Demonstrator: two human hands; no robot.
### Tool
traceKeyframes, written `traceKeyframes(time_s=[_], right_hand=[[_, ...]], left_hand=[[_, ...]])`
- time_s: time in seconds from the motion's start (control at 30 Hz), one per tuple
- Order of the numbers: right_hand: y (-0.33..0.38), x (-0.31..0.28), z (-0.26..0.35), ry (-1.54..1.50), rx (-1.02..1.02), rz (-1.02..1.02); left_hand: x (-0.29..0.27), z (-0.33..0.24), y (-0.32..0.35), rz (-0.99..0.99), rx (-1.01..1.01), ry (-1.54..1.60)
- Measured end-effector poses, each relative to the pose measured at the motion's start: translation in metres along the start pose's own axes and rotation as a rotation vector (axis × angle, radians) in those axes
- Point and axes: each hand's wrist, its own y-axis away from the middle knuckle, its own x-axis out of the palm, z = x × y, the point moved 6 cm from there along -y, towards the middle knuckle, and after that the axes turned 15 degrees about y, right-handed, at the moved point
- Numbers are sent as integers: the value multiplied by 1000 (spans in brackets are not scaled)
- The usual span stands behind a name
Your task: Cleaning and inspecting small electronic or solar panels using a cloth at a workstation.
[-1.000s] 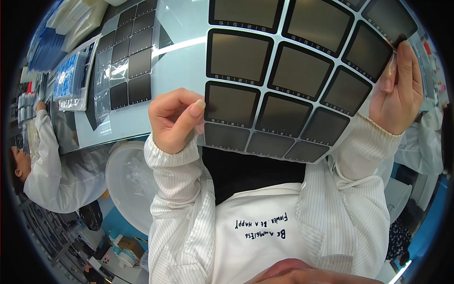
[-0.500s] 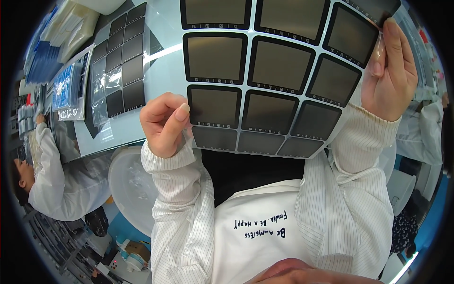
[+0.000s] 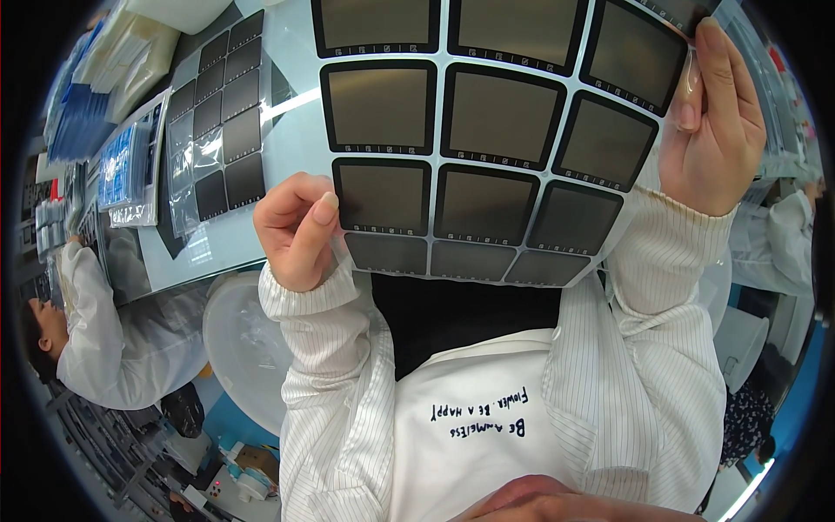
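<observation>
Pinched at lower left corner by left hand [image 3: 300,230], at upper right edge by right hand [image 3: 709,130]: pale glossy sheet of dark rounded-square panels in rows [image 3: 487,139], held up flat before chest, long axis running away, above light tabletop [image 3: 296,130].

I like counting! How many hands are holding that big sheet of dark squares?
2: the left hand pinches the sheet at its lower left corner; the right hand grips its upper right edge.

Second panel sheet [image 3: 217,117], white stool [image 3: 248,348]
</observation>
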Motion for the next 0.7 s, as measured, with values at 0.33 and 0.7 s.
traceKeyframes(time_s=[0.33,0.7], right_hand=[[2,28,16,-74,122,-134],[-9,41,23,-55,82,-94]], left_hand=[[-2,3,2,-21,11,105],[-4,4,3,0,49,141]])
